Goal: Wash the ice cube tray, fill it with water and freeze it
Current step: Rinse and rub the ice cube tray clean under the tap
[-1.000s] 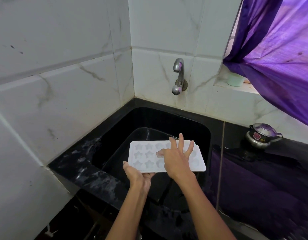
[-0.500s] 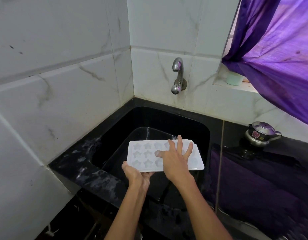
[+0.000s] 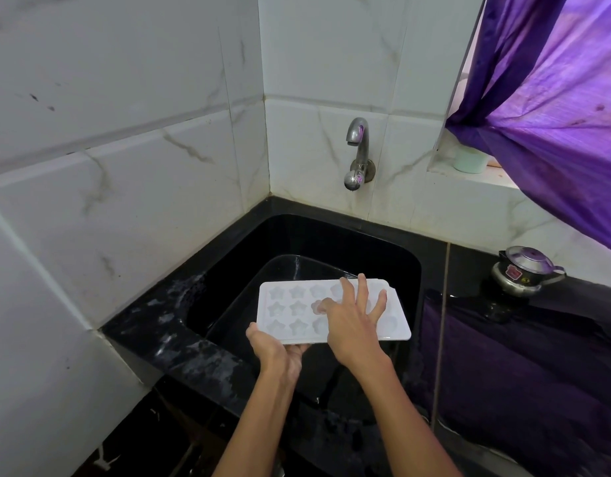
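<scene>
White plastic ice cube tray point(image 3: 290, 313) with star-shaped cavities, held level over the black sink point(image 3: 383, 249), cavities facing up. Right hand point(image 3: 354, 327) on top of it: fingers point(image 3: 362, 287) spread and straight, tips laid over the middle cavities, thumb tip pressing into a cavity in the middle row. Nothing gripped by that hand, just flat contact on the tray surface. Left hand point(image 3: 278, 352) under the tray's near-left edge, palm up, supporting from below; thumb comes up against the near rim at the left corner. Fingers of the left hand hidden under the tray, cannot tell how far they curl. Right end of the tray sticks out unsupported past the right hand. Both forearms bare, coming in from the bottom of the view.

Tray sits above the near half of the sink basin, not touching it. Sink is set in a black counter point(image 3: 166, 339) with whitish streaks on the left rim. Metal tap point(image 3: 357, 153) on the white marble-look tiled wall point(image 3: 125, 166), behind and above the sink; no water stream visible. Right of the sink, well apart from the tray: small steel pressure cooker point(image 3: 522, 270) on the counter. Purple curtain point(image 3: 555, 115) hangs top right, pale green cup point(image 3: 469, 161) on the window ledge beside it.
</scene>
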### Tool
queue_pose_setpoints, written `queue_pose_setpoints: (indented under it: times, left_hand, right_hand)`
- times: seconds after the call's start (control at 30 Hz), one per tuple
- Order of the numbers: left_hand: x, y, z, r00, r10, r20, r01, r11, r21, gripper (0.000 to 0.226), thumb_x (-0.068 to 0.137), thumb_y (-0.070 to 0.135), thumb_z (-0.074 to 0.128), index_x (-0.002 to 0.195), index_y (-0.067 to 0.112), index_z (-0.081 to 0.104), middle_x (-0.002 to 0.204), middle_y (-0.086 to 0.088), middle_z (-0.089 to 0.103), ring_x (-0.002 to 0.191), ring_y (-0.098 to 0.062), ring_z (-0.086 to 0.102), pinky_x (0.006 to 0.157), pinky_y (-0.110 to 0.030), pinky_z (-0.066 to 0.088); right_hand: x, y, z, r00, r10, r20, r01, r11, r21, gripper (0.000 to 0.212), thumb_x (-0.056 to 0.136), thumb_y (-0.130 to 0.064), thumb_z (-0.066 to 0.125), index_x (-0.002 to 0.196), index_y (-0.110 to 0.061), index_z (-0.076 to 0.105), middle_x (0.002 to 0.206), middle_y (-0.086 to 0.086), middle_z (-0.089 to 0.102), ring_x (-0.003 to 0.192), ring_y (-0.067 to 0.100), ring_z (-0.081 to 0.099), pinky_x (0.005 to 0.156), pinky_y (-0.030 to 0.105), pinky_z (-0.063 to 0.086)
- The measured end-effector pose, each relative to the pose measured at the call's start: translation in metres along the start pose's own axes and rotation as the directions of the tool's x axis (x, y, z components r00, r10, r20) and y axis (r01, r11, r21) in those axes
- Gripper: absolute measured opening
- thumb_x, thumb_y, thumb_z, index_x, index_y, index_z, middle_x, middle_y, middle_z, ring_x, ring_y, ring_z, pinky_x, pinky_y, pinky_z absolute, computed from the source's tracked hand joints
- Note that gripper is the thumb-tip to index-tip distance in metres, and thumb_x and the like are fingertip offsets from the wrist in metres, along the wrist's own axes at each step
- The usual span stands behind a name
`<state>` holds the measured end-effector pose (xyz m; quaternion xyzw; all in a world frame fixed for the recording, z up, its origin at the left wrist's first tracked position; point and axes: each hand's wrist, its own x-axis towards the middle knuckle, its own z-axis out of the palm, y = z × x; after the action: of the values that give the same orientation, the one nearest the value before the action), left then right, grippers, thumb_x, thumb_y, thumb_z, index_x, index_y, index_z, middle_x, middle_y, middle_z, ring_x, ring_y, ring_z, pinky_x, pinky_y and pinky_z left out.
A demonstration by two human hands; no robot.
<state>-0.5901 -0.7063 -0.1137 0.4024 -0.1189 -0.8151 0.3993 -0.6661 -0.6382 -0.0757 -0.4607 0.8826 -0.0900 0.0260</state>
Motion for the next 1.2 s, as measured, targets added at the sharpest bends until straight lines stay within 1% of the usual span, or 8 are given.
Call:
queue_pose_setpoints:
  times: [0.2, 0.4, 0.57, 0.73, 0.83, 1.0, 1.1, 1.2]
  left_hand:
    - [0.000, 0.000, 0.003, 1.000, -0.012, -0.015, 0.011, 1.000, -0.024, 0.058, 0.098, 0.044, 0.018, 0.109, 0.009, 0.063, 0.101, -0.019, 0.068, 0.092, -0.036, 0.064, 0.064, -0.045, 0.053]
    - [-0.003, -0.002, 0.005, 1.000, -0.018, -0.006, 0.018, 1.000, -0.018, 0.055, 0.098, 0.040, 0.018, 0.109, 0.010, 0.063, 0.095, -0.016, 0.069, 0.082, -0.031, 0.065, 0.060, -0.039, 0.051]
    - [-0.003, -0.002, 0.002, 1.000, -0.017, -0.004, 0.017, 1.000, -0.003, 0.056, 0.098, 0.041, 0.018, 0.112, 0.009, 0.062, 0.096, -0.016, 0.068, 0.082, -0.031, 0.064, 0.061, -0.039, 0.052]
    - [-0.006, 0.000, 0.003, 1.000, -0.022, -0.015, 0.022, 1.000, -0.003, 0.054, 0.098, 0.041, 0.019, 0.108, 0.010, 0.062, 0.096, -0.015, 0.068, 0.083, -0.031, 0.064, 0.062, -0.040, 0.052]
    - [-0.006, 0.000, 0.001, 1.000, -0.018, -0.024, 0.018, 1.000, 0.001, 0.054, 0.098, 0.040, 0.019, 0.110, 0.010, 0.063, 0.096, -0.015, 0.068, 0.082, -0.030, 0.064, 0.061, -0.038, 0.051]
    - [-0.007, 0.001, -0.001, 1.000, -0.006, -0.005, 0.006, 1.000, 0.028, 0.054, 0.097, 0.038, 0.019, 0.111, 0.010, 0.063, 0.097, -0.015, 0.069, 0.084, -0.031, 0.065, 0.061, -0.039, 0.052]
    - [-0.007, 0.003, 0.000, 1.000, -0.002, -0.004, 0.002, 1.000, 0.018, 0.054, 0.097, 0.037, 0.019, 0.112, 0.009, 0.063, 0.094, -0.015, 0.069, 0.082, -0.031, 0.065, 0.062, -0.039, 0.052]
    - [-0.007, 0.005, 0.000, 1.000, 0.006, -0.005, -0.006, 1.000, 0.022, 0.054, 0.097, 0.036, 0.019, 0.114, 0.008, 0.062, 0.096, -0.015, 0.069, 0.083, -0.031, 0.064, 0.062, -0.039, 0.052]
  right_hand:
    - [0.004, -0.007, -0.004, 0.998, -0.048, -0.031, 0.049, 0.998, 0.040, 0.064, 0.077, 0.014, 0.049, 0.124, -0.028, 0.047, 0.157, 0.014, 0.003, 0.143, 0.037, -0.022, 0.109, 0.062, -0.017]
    - [0.009, -0.021, -0.007, 0.991, -0.126, 0.045, 0.128, 0.991, -0.036, 0.044, 0.091, -0.010, 0.058, 0.128, -0.035, 0.057, 0.160, 0.010, -0.001, 0.143, 0.037, -0.021, 0.107, 0.061, -0.018]
    - [0.010, -0.025, -0.005, 0.991, -0.119, 0.061, 0.123, 0.990, -0.072, 0.034, 0.094, -0.018, 0.056, 0.124, -0.033, 0.061, 0.159, 0.010, 0.006, 0.144, 0.037, -0.019, 0.109, 0.063, -0.016]
    - [0.009, -0.024, -0.001, 0.993, -0.114, 0.042, 0.117, 0.989, -0.089, 0.037, 0.093, -0.015, 0.057, 0.124, -0.035, 0.059, 0.160, 0.010, 0.003, 0.144, 0.038, -0.020, 0.109, 0.064, -0.015]
    - [0.009, -0.027, 0.000, 0.992, -0.119, 0.043, 0.122, 0.989, -0.089, 0.034, 0.095, -0.017, 0.055, 0.123, -0.034, 0.060, 0.159, 0.009, 0.007, 0.144, 0.037, -0.018, 0.109, 0.064, -0.014]
    - [0.010, -0.027, -0.001, 0.992, -0.116, 0.044, 0.119, 0.991, -0.066, 0.038, 0.092, -0.008, 0.056, 0.121, -0.032, 0.062, 0.158, 0.009, 0.010, 0.144, 0.037, -0.017, 0.109, 0.064, -0.016]
    - [0.011, -0.029, -0.004, 0.991, -0.122, 0.053, 0.125, 0.990, -0.065, 0.035, 0.095, -0.011, 0.052, 0.123, -0.030, 0.062, 0.159, 0.008, 0.007, 0.145, 0.036, -0.017, 0.110, 0.063, -0.015]
    - [0.011, -0.031, -0.002, 0.990, -0.127, 0.064, 0.131, 0.990, -0.054, 0.037, 0.094, -0.012, 0.055, 0.125, -0.031, 0.060, 0.158, 0.008, 0.012, 0.145, 0.035, -0.015, 0.110, 0.063, -0.015]
